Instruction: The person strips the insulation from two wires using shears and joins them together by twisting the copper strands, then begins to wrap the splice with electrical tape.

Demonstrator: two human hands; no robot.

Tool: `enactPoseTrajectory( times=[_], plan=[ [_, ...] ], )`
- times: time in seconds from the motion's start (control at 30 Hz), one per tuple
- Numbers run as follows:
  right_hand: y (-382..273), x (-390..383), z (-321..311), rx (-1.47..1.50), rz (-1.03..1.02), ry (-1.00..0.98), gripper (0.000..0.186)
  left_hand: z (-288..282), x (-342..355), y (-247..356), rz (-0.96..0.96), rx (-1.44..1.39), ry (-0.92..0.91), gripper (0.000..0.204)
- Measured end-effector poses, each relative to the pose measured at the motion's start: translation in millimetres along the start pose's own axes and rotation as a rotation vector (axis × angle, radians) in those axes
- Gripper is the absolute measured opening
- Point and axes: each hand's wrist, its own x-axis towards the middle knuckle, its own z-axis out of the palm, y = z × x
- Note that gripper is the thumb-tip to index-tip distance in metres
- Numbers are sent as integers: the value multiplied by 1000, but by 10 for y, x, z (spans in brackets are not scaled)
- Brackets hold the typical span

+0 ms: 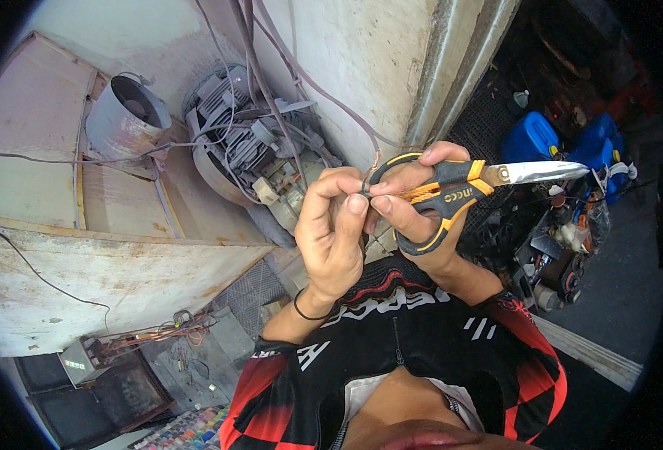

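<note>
wire (377, 157) pinched in left grip (335, 225), scissors (487, 178) (closed) in right grip (423, 224)

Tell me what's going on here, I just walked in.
Someone is handling a wire with bare copper strands showing. The left hand pinches it at the fingertips. The right hand holds black and yellow scissors, its fingertips close to the left's. The blades look closed and point right, away from the wire. A dusty grey motor sits beyond the hands, to the left.
</note>
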Motion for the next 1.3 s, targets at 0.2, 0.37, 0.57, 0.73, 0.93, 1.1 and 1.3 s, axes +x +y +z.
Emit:
enactPoseTrajectory(
  times=[0.2,0.37,0.57,0.73,0.93,1.1,1.3],
  plan=[
    [5,31,35,-32,-82,15,47,-11,40,52,-76,-49,-13,12],
    [53,18,2,-116,-100,53,43,-107,128,151,-104,152,-125,12],
    [5,21,-1,-234,-160,8,38,-134,160,161,52,242,-166,10],
    [-41,59,-11,-137,-117,-84,44,19,79,134,-128,-166,10,7],
    [30,-4,-173,-157,-97,-4,50,-65,110,3,-169,19,-93,11],
    [167,-132,-549,-9,15,201,53,-10,147,-114,-133,163,-39,13],
    [343,-680,-1556,-188,180,524,56,-258,163,-131,-189,220,24,19]
  ],
)
